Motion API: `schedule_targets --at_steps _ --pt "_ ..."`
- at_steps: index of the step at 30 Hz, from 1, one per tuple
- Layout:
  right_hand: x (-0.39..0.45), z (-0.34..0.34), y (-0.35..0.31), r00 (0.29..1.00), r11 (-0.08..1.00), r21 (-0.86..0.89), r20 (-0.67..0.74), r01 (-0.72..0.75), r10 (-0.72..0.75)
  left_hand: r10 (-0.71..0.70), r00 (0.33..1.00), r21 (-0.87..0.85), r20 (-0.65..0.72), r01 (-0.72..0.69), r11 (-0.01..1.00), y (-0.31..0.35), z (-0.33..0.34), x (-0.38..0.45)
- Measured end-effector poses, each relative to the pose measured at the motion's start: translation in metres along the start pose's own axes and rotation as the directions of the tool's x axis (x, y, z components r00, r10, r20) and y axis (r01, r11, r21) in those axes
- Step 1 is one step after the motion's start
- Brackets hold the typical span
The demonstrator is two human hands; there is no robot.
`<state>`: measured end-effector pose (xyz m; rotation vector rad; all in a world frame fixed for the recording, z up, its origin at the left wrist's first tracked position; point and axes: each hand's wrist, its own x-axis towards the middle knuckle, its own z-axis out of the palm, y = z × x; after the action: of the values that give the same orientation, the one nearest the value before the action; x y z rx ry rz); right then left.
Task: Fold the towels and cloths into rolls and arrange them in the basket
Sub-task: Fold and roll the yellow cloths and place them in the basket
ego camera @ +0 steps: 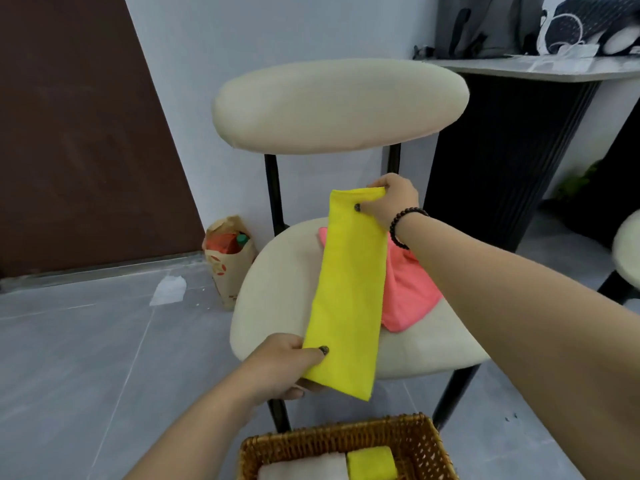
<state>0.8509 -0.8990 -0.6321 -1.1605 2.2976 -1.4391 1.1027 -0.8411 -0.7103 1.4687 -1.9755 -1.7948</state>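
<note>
Head view shows our yellow cloth (346, 289), folded into a long strip, stretched at centre frame over the chair seat (277, 289). Our right hand (391, 204) pinches its top end, our left hand (287, 365) its bottom. We judge it light, limp and easiest controlled from the ends. Lower down, the wicker basket (426, 441) holds two rolls.

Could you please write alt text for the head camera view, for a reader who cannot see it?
A person stretches a yellow cloth, folded into a long strip, between the left hand at its near end and the right hand at its far end, above a cream chair where a pink cloth lies. Below, a wicker basket holds a white roll and a yellow roll.
</note>
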Motion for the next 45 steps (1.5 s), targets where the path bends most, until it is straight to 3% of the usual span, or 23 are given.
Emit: schedule_targets --at_steps 3,8,15,19,24,29,34,41,45 --pt "0.01 0.022 0.004 0.999 0.998 -0.056 0.049 -0.001 0.003 -0.009 0.997 -0.077 0.083 0.015 0.997 0.002 0.003 0.006" --pt "0.0 0.045 0.015 0.989 0.993 -0.115 0.149 0.003 0.014 0.007 0.995 -0.077 0.095 0.0 0.997 0.005 0.005 0.013" --pt "-0.047 -0.009 0.006 0.983 0.992 -0.084 0.162 0.095 -0.081 0.025 0.999 -0.075 0.043 -0.022 0.997 0.005 0.009 0.005" --pt "-0.108 -0.042 0.022 0.957 0.992 0.068 0.279 -0.107 0.084 0.013 0.999 -0.124 -0.034 -0.017 0.992 0.008 0.013 0.004" --pt "-0.173 -0.053 0.055 0.854 0.951 -0.12 0.418 -0.287 0.31 -0.022 0.993 -0.393 -0.119 -0.027 0.919 0.018 0.032 0.004" --pt "-0.19 -0.059 0.065 0.883 0.943 0.032 0.362 -0.331 0.298 -0.029 0.991 -0.522 -0.132 -0.045 0.852 0.027 0.059 -0.004" --pt "-0.207 -0.076 0.066 0.926 0.991 0.051 0.364 -0.126 0.099 -0.004 0.994 -0.543 -0.109 -0.056 0.838 0.029 0.073 -0.021" --pt "-0.21 -0.068 0.085 0.884 0.991 0.119 0.456 0.055 -0.104 0.024 0.994 -0.415 -0.109 -0.067 0.907 0.01 0.054 -0.033" --pt "-0.211 -0.059 0.087 0.814 0.93 -0.115 0.529 0.349 -0.24 -0.036 0.992 -0.43 -0.12 -0.019 0.903 0.006 0.053 -0.031"
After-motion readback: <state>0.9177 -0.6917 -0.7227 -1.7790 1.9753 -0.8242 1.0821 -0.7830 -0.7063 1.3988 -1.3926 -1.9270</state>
